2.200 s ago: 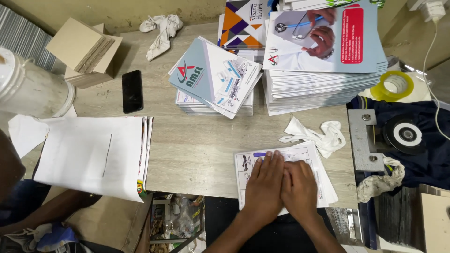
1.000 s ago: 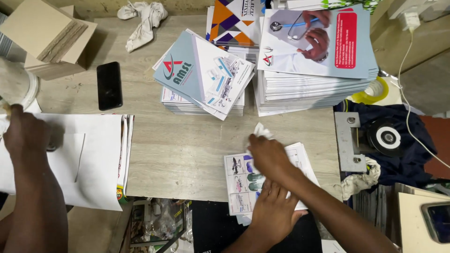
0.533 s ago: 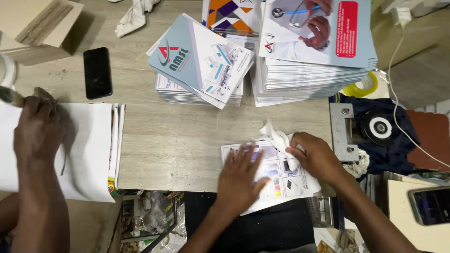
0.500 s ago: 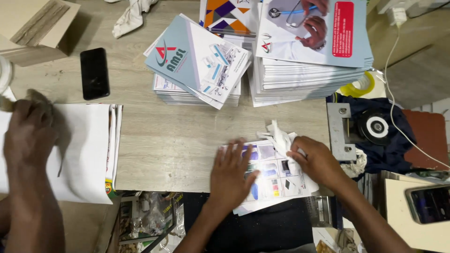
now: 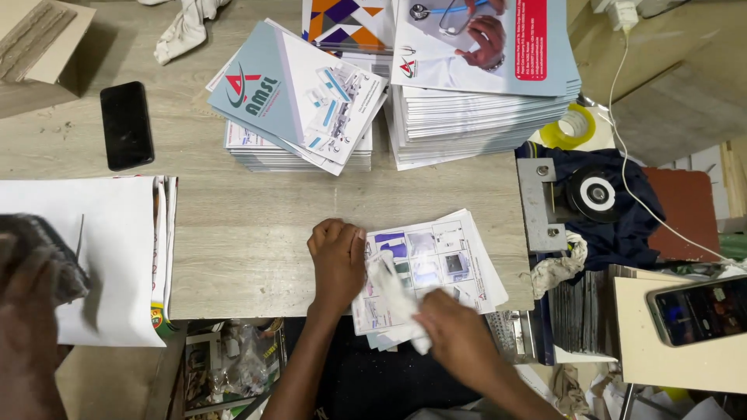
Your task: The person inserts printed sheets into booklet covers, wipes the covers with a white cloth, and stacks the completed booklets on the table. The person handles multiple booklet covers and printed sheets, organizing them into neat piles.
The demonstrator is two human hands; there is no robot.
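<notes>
Gripping a crumpled white cloth [image 5: 395,299], the right hand [image 5: 459,338] is closed around its lower end — the cloth is laid diagonally across a printed leaflet [image 5: 432,272]. The leaflet is pinned at its left edge by the left hand [image 5: 336,257], fingers curled and knuckles down, nothing enclosed in it. The sheet lies at the near edge of a pale wooden table [image 5: 257,233], its lower part overhanging. Farther back, two stacks of brochures are seen: a blue-grey stack [image 5: 299,101] and a taller stack [image 5: 482,85] to its right. A black phone [image 5: 127,124] is lying to the left. At the far left, white sheets [image 5: 109,257] are touched by another person's hand [image 5: 31,311] — blurred.
</notes>
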